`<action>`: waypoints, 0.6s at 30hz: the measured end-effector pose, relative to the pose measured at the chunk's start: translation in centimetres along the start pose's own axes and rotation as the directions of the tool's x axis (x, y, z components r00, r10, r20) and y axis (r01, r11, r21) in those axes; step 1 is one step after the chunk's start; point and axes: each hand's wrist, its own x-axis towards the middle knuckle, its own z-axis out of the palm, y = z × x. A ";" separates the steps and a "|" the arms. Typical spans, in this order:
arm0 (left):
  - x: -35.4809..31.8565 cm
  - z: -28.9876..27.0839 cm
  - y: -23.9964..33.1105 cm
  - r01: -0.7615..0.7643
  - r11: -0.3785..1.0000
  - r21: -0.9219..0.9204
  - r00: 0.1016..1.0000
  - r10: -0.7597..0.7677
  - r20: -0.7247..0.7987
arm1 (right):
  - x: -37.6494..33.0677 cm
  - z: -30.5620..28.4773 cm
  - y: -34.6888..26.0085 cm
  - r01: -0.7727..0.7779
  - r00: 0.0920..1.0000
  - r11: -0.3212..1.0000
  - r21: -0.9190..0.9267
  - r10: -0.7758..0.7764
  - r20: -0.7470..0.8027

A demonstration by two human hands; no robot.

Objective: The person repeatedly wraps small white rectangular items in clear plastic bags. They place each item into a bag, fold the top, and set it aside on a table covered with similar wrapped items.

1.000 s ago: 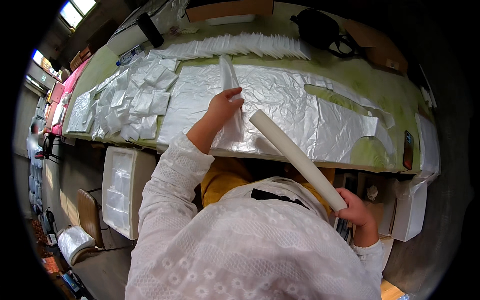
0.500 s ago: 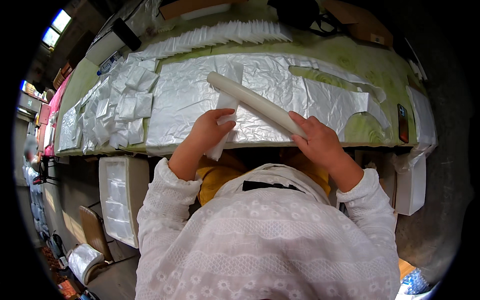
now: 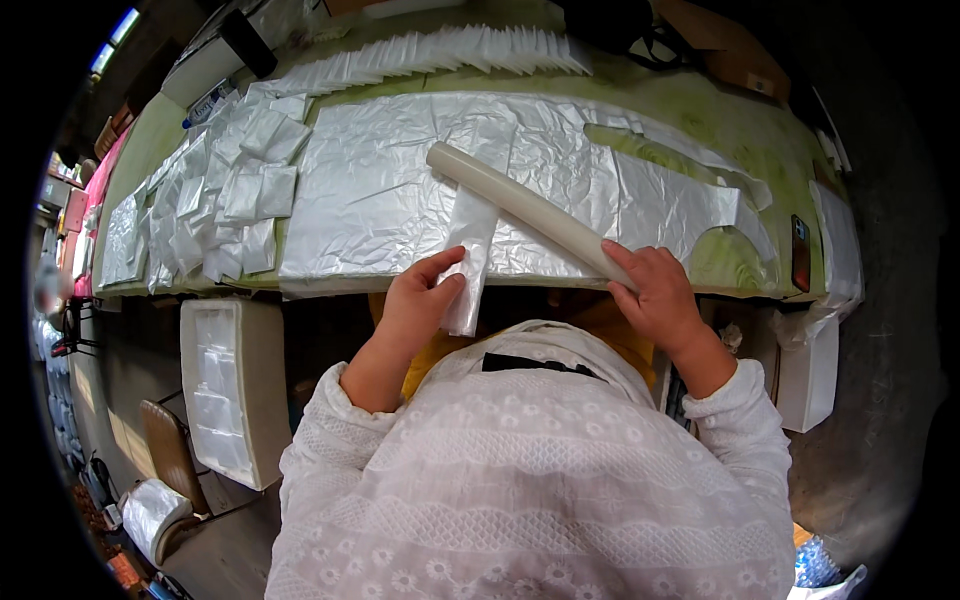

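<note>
My left hand [image 3: 418, 302] pinches the near end of a narrow folded strip of white plastic [image 3: 470, 258] that hangs over the table's front edge. My right hand [image 3: 655, 290] rests on the near end of a long cream tube [image 3: 522, 208], which lies slantwise across the strip and across a wide stack of flat silvery plastic bags [image 3: 380, 190]. Both hands sit at the table's front edge, above my white lace sleeves.
Several small folded plastic pieces [image 3: 235, 190] lie heaped on the table's left. A row of folded pieces [image 3: 440, 50] lines the far edge. A dark phone [image 3: 800, 252] lies at the right. A white box of stacked bags [image 3: 222, 385] stands below left, another white box [image 3: 810, 370] below right.
My right hand came up from my lap with the tube and laid it across the bags. My left hand drew the folded strip back toward the table's front edge.
</note>
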 end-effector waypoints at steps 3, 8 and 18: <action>-0.9 0.7 0.1 -0.004 1.000 -0.003 1.000 0.004 -0.007 | 0.2 0.0 1.6 -0.068 0.998 0.994 -0.083 0.067 -0.012; -1.1 1.4 -1.0 0.085 0.995 -0.050 0.996 -0.084 0.026 | 3.5 0.5 0.9 -0.013 0.975 0.938 -0.346 -0.064 -0.211; -2.8 1.4 -0.8 0.209 0.977 0.035 0.934 -0.210 0.288 | 10.6 9.7 -2.5 0.154 0.977 0.988 0.021 -0.156 0.144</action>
